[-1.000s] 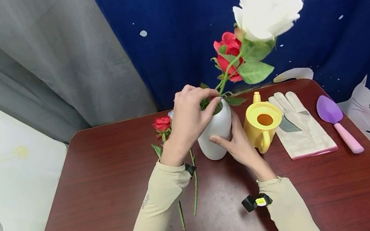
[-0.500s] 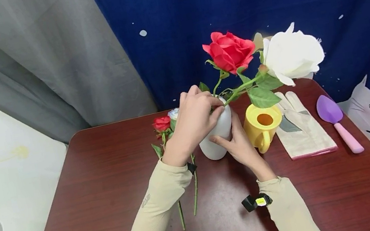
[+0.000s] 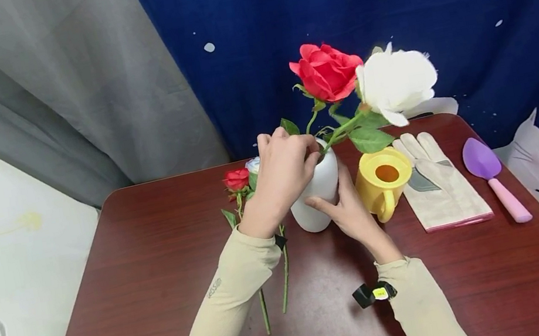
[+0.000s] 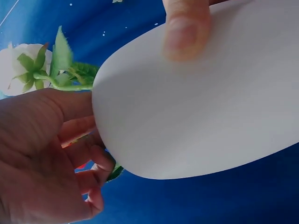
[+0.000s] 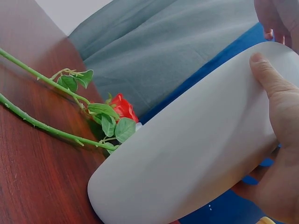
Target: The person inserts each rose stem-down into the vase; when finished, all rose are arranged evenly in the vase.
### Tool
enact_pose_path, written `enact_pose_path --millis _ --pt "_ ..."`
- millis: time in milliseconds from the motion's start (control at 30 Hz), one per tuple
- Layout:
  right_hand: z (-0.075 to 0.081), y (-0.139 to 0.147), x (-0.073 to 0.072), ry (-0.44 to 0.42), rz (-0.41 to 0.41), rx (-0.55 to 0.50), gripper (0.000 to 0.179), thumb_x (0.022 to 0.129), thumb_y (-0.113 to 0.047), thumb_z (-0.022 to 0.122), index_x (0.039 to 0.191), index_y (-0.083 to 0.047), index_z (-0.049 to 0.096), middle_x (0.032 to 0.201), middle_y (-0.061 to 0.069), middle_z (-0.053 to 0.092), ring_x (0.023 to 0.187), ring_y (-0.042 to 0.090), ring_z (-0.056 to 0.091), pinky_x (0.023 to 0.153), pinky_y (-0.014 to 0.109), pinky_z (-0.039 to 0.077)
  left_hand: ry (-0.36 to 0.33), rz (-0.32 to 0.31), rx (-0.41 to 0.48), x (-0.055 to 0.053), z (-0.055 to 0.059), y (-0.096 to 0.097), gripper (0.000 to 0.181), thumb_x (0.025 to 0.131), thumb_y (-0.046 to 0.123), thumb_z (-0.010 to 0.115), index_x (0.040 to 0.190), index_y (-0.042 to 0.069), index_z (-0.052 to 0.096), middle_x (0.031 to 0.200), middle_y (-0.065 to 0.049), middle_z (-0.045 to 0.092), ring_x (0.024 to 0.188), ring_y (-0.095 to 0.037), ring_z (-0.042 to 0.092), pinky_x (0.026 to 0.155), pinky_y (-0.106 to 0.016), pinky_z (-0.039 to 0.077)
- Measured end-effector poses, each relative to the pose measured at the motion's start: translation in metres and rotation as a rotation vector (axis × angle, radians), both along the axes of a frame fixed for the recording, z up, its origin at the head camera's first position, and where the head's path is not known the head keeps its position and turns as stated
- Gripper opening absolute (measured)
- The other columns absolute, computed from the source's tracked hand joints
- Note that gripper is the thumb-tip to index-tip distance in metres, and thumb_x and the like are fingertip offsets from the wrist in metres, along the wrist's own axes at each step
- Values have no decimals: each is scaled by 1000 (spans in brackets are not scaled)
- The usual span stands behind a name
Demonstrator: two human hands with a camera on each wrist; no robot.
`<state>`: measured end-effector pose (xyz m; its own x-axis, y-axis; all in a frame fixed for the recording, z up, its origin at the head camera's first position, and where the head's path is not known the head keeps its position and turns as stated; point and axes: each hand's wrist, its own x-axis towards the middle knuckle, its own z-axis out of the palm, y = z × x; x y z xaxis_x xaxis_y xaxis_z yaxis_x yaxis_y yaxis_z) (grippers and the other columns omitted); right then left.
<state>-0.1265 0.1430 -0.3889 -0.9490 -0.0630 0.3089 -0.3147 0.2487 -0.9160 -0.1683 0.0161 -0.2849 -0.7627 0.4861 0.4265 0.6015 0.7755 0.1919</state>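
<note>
White vase (image 3: 319, 183) gripped by right fingers (image 3: 343, 181), left fingers (image 3: 304, 141) bent at its rim, hold unclear, red rose (image 3: 327, 72), white rose (image 3: 398, 80) above

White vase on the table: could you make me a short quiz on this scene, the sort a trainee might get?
1. Which hand grips the side of the white vase? A) left, B) right.
2. True or false: in the head view, the yellow watering can stands between the vase and the beige glove.
3. Fill in: the purple-bladed trowel has a ____ handle.

Key: 1. B, the right hand; 2. True; 3. Pink.
</note>
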Motion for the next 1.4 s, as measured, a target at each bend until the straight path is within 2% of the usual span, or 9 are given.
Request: enact_pose_path --millis 167,300,567,667,767,833,1100,1267,1400 --pt "-1 0 1 28 -3 7 88 83 -6 70 146 -1 9 145 16 25 124 27 36 101 44 31 -10 20 -10 6 4 -4 13 86 15 64 76 19 71 61 7 59 74 -18 45 71 -38 28" --pt "-1 -1 2 29 -1 -11 86 83 -8 71 145 -4 13 141 15 30 121 25 39 100 43 32 -18 34 63 17 5 -14 9 86 14 65 81 16 72 70 5 65 75 -18 46 70 -38 30" --pt "2 -2 2 19 -13 -12 88 82 -10 72 146 -6 12 144 13 28 127 23 34 104 43 27 136 -43 432 33 1 -52 7 84 4 65 87 5 71 77 -2 65 68 -18 49 61 -30 39" --pt "3 -2 2 22 -10 -17 88 81 -9 73 146 -4 14 143 14 29 127 23 33 105 43 27 159 -21 558 38 -6 -73 7 85 5 64 86 5 71 72 -1 62 64 -14 47 57 -25 37" --pt "3 -2 2 18 -11 -28 87 80 -7 73 145 -3 15 142 14 30 127 22 34 104 42 28 123 50 650 42 -23 -95 8 86 6 63 86 5 71 68 0 58 60 -13 47 54 -22 36" --pt "3 -2 2 12 -16 -34 87 80 -5 73 145 -3 15 142 14 30 127 22 34 104 42 28 68 134 659 44 -40 -110 8 87 8 63 87 6 71 67 0 57 58 -13 47 52 -21 35" --pt "7 0 2 -10 -26 22 87 79 -11 75 144 -1 18 142 18 29 128 27 33 105 45 27 -283 499 485 49 -122 -160 12 89 16 62 89 8 70 65 -2 57 53 -14 47 50 -27 37" --pt "5 1 1 -18 -23 -7 89 79 -12 75 145 -3 16 143 15 29 128 24 33 104 44 28 -436 570 404 47 -160 -172 17 89 20 60 91 6 70 70 -1 64 58 -16 55 57 -35 44" --pt "3 0 1 -8 -23 -18 89 79 -12 75 145 -4 16 142 14 31 127 23 34 104 43 28 -560 566 324 50 -176 -159 22 87 30 64 85 9 69 68 3 64 60 -16 57 59 -39 47"
